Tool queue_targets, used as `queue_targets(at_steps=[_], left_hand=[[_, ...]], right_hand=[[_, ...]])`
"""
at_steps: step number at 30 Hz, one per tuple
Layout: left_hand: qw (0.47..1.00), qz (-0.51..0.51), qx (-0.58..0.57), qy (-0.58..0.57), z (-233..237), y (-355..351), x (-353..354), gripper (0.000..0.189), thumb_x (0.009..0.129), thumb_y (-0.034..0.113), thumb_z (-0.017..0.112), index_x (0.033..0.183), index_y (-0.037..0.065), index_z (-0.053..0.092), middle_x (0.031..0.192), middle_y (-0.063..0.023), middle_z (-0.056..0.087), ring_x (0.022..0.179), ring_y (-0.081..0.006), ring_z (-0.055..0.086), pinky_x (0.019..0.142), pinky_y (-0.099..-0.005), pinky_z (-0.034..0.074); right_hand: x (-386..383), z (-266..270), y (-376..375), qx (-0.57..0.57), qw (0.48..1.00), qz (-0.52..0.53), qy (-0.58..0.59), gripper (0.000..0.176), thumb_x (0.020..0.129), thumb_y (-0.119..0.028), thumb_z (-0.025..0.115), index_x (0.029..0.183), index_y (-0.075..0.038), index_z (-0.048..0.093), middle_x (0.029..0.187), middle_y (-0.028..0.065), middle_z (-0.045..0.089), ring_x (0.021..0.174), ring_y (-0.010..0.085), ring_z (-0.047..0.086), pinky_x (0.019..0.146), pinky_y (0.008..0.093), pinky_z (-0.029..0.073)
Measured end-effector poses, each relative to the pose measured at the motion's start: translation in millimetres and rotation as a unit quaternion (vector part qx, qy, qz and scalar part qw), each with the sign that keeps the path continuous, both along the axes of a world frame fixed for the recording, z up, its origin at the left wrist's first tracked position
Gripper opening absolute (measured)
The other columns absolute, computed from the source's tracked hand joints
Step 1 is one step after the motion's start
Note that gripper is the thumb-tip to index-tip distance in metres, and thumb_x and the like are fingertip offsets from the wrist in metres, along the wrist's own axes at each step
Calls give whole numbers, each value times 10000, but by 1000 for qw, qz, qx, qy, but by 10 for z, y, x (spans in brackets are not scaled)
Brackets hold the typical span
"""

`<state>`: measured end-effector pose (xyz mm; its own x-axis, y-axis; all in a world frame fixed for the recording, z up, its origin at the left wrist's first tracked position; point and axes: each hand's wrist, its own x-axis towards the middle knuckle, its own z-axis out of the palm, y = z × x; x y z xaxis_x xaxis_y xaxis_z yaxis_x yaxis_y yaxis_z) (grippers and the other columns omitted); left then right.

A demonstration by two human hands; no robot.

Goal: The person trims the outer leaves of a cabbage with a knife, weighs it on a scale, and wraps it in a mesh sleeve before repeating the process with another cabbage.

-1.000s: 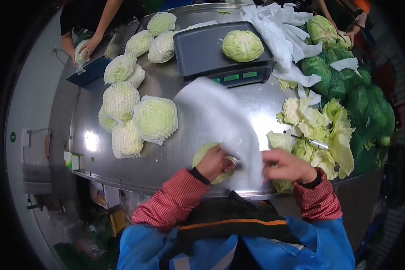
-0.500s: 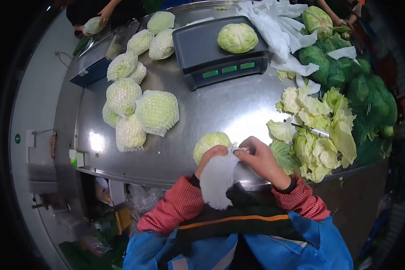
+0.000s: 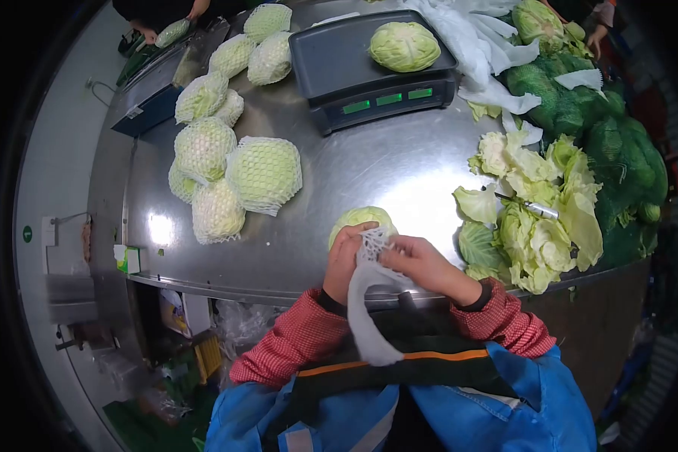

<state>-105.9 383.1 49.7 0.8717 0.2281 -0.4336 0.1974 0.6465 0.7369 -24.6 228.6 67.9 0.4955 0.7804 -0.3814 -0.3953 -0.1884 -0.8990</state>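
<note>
Between my two hands a white foam net sleeve [image 3: 369,316] is stretched at its top end, with its lower part hanging down over the table's front edge. My left hand [image 3: 344,256] grips the sleeve's left side with fingers closed. On the other side my right hand [image 3: 426,265] pinches the netting. Just behind my hands a bare cabbage [image 3: 359,218] rests on the metal table, partly hidden by my fingers and the net. Another bare cabbage [image 3: 404,47] sits on the black scale [image 3: 384,101], whose green displays are lit.
Several net-wrapped cabbages [image 3: 264,175] cluster at the left of the steel table [image 3: 339,162]. To the right lie loose cabbage leaves [image 3: 535,245] with a knife [image 3: 533,209] on them. White foam sleeves [image 3: 478,45] and green mesh sacks [image 3: 618,151] are behind. Other people's hands [image 3: 150,36] show at the far edge.
The sleeve's top has been pulled apart into an open mesh, and its hanging part has swung and lengthened downward. The view has shifted slightly. A co-worker's hands at far left have moved.
</note>
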Motion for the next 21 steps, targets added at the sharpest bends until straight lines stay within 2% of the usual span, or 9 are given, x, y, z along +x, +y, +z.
queue_targets(at_steps=[3, 6, 9, 12, 14, 16, 17, 19, 21], left_hand=[[1000, -12, 14, 3, -53, 43, -66, 221, 997, 188, 380, 1071, 24, 508, 975, -96, 632, 838, -148, 624, 752, -282, 529], [999, 29, 10, -19, -127, 61, -87, 175, 984, 183, 438, 1054, 36, 504, 980, -88, 629, 832, -136, 620, 742, -275, 524], [997, -59, 47, -30, -288, 374, -187, 210, 963, 173, 512, 1128, 42, 507, 1050, -76, 612, 946, -130, 602, 817, -270, 510], [963, -262, -67, 14, -298, 462, -441, 354, 928, 163, 590, 1241, 36, 485, 1144, -72, 585, 1080, -130, 559, 917, -280, 479], [923, -358, -140, 12, -12, 540, -547, 565, 877, 119, 669, 1371, 19, 414, 1268, -74, 584, 1143, -182, 582, 1009, -311, 443], [910, -405, 6, 87, -273, 711, -694, 484, 869, 145, 686, 1301, 26, 504, 1207, -71, 614, 1100, -174, 593, 955, -309, 464], [923, -352, 112, 104, -363, 773, -694, 459, 865, 147, 689, 1273, 16, 525, 1184, -96, 629, 1075, -184, 603, 931, -319, 473], [909, -233, 319, 131, -392, 885, -492, 411, 857, 151, 696, 1217, -2, 568, 1139, -145, 661, 1025, -204, 623, 882, -339, 492], [819, -132, 551, 91, -348, 859, -94, 336, 913, 251, 633, 1129, -7, 619, 988, -177, 688, 923, -252, 656, 828, -358, 508]], right_hand=[[-38, 39, -28, 38, 986, 140, 79, 210, 936, -96, 636, 1112, 19, 653, 982, -16, 674, 881, 43, 566, 808, 223, 473], [-19, 0, -51, 47, 991, 115, 53, 251, 909, -70, 637, 1138, 32, 622, 1039, 34, 680, 933, 94, 608, 879, 261, 490], [-27, -85, -86, 148, 963, -72, 212, 329, 863, -33, 638, 1178, 42, 582, 1108, 95, 673, 987, 164, 642, 931, 307, 502], [58, -180, -210, 259, 878, -105, 388, 397, 828, -17, 645, 1207, 53, 549, 1154, 141, 659, 1030, 223, 650, 970, 346, 504], [1, -23, -241, 182, 920, -35, 346, 400, 853, -50, 668, 1227, 23, 547, 1158, 106, 653, 1006, 148, 638, 920, 291, 501], [-134, 27, -274, 87, 955, 17, 284, 381, 850, -35, 667, 1212, 16, 558, 1138, 105, 653, 986, 127, 634, 885, 275, 508], [-175, 31, -259, -8, 982, -7, 191, 297, 859, -27, 658, 1147, -7, 589, 1008, 51, 660, 910, 82, 609, 795, 247, 493], [-175, -407, -315, -111, 986, -106, 61, 272, 878, -49, 657, 1138, -8, 591, 997, 36, 649, 881, 64, 591, 755, 227, 477], [-129, -606, -223, -128, 967, -214, -47, 221, 959, -152, 583, 1114, 5, 590, 948, 27, 636, 821, 88, 567, 750, 254, 471]])
